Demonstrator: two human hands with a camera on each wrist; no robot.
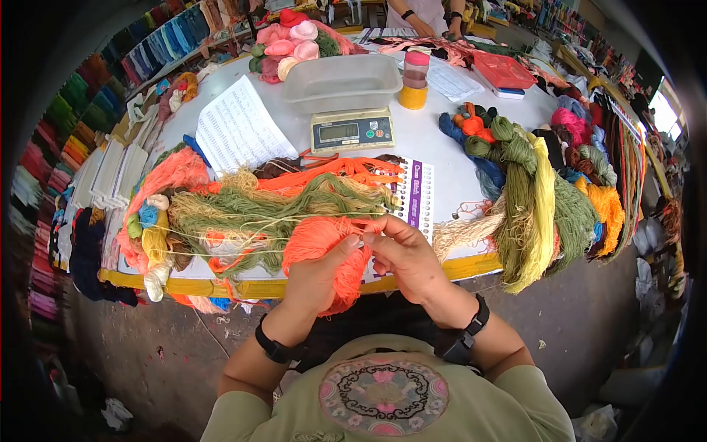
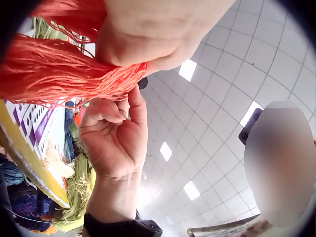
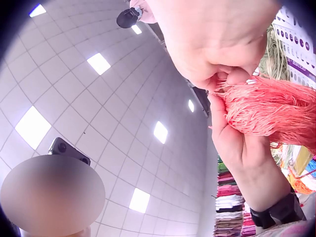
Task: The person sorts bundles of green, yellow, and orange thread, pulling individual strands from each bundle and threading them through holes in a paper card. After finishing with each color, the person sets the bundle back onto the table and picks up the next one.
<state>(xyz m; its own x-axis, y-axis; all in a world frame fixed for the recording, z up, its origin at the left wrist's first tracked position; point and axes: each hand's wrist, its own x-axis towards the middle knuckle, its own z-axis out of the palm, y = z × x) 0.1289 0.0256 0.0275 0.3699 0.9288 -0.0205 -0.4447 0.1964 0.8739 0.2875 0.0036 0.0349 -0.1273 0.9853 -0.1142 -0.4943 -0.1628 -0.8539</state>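
Note:
A thick bundle of orange-coral thread [image 1: 322, 239] is held over the table's near edge. My left hand [image 1: 318, 276] grips it, the thumb lying across its front. At the bundle's upper right end, my right hand [image 1: 409, 259] pinches strands between thumb and fingers, close to the left thumb tip. The left wrist view shows the right hand [image 2: 116, 133] with curled fingers just beside the gathered thread [image 2: 74, 74]. In the right wrist view the left hand [image 3: 242, 143] lies behind the thread [image 3: 271, 108]; the exact strands pinched are hidden by the fingers.
Green and orange skeins [image 1: 287, 199] lie behind the hands, beside a purple-and-white punched card [image 1: 417, 193]. Farther back stand a scale [image 1: 353, 131] with a plastic tray [image 1: 343, 81], and a printed sheet [image 1: 239, 127]. More skeins [image 1: 526, 191] hang over the right edge. Another person [image 1: 427, 16] stands across the table.

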